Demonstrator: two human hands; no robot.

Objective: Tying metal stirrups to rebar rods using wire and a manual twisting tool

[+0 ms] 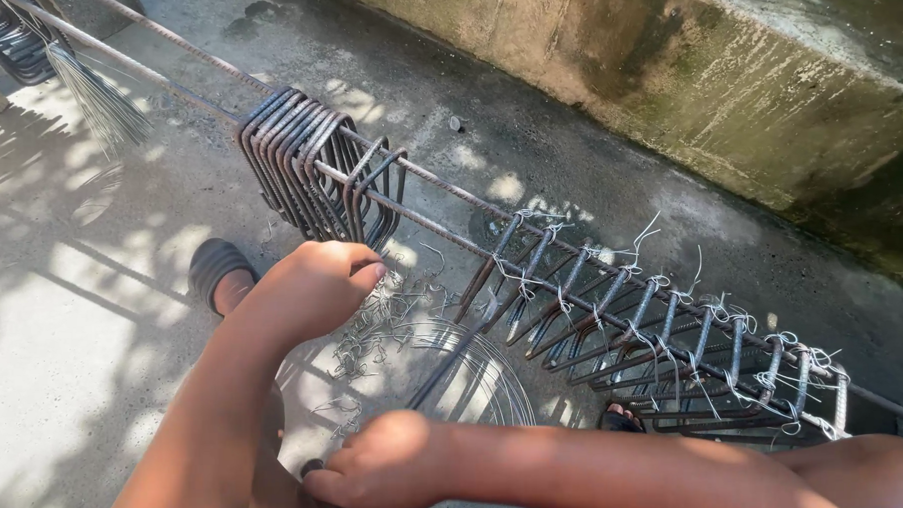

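Your left hand (317, 284), loosely curled and empty, sits just below the untied rebar rings (313, 169), nearer them than your right hand (379, 467), fisted around a dark tool handle (319, 474).

Rusty rectangular rebar stirrups (308, 169) are hanging bunched together on long rebar rods (439, 189). Further along, spaced stirrups (665, 347) are sitting tied with wire.

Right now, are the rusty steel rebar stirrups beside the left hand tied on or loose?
Loose: the bunched rusty steel rebar stirrups show no wire ties, unlike the tied stirrups.
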